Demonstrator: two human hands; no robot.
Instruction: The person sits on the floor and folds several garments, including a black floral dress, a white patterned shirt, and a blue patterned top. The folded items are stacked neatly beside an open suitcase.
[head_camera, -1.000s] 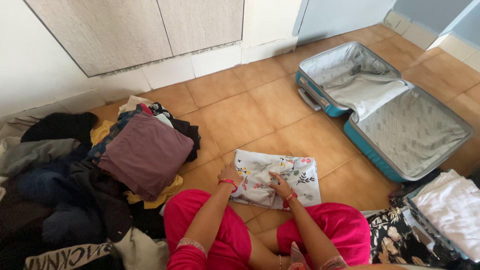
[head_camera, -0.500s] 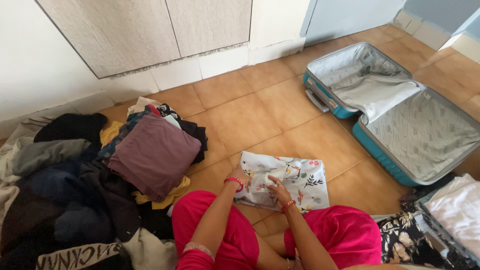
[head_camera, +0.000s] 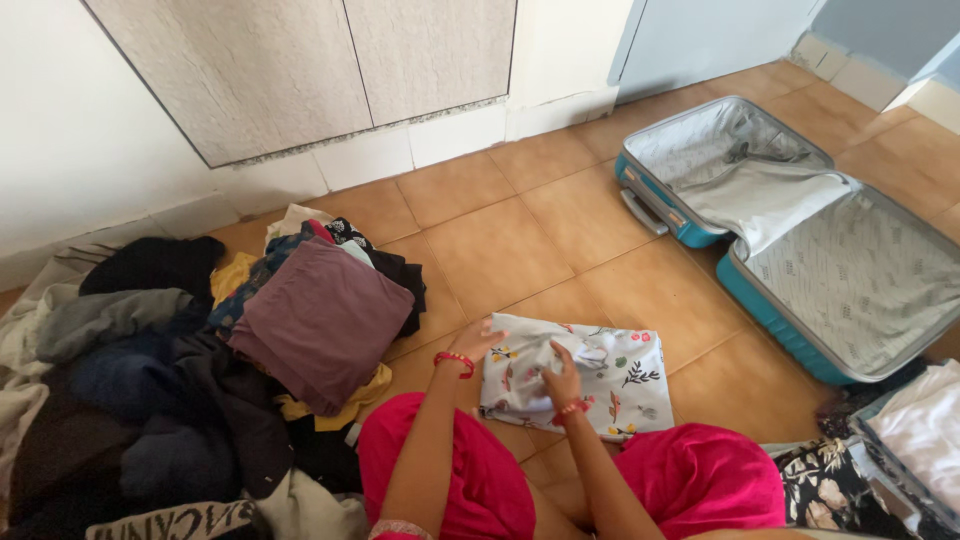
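A white floral-print garment (head_camera: 610, 375) lies folded on the tiled floor in front of my pink-clad knees. My left hand (head_camera: 480, 340), with a red bangle at the wrist, rests flat on its left edge with fingers spread. My right hand (head_camera: 560, 378) pinches a fold of the fabric near its middle. To the left sits a stack of folded clothes topped by a maroon piece (head_camera: 320, 320).
An open teal suitcase (head_camera: 790, 320) with grey lining lies at the right, nothing packed in it. A heap of dark unfolded clothes (head_camera: 120, 400) fills the left. White folded cloth (head_camera: 925, 430) sits at the bottom right. A wall with cabinet doors (head_camera: 330, 70) runs behind.
The camera has shifted a little, moving the scene rightward in view. Both hands stay on the floral garment; the right hand has gathered a fold near its middle.
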